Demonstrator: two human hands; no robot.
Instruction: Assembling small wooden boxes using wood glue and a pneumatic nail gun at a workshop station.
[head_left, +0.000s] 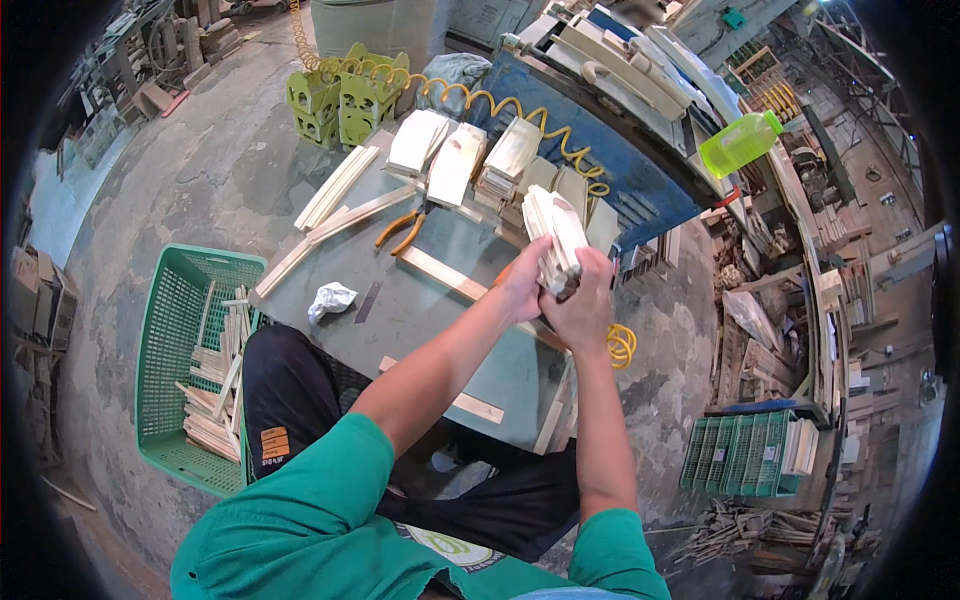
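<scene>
Over the far right part of the grey work table [415, 325], a bundle of pale wooden slats [556, 226] is held up between both my hands. My left hand [524, 282] is closed on its left side, near the lower end. From the right and below, my right hand [584, 306] grips the same bundle. Several stacks of flat wooden pieces [457, 168] line the table's far edge just beyond. Pliers with orange handles [401, 232] lie left of my hands. Long wooden strips [440, 272] rest on the tabletop, partly hidden under my forearms.
A green plastic crate [165, 345] with wooden strips stands left of my knee. Crumpled white material [332, 301] and a dark flat strip [368, 302] lie on the table. A yellow coiled hose [480, 97] hangs across the far side. A green bottle [741, 145] is at the right.
</scene>
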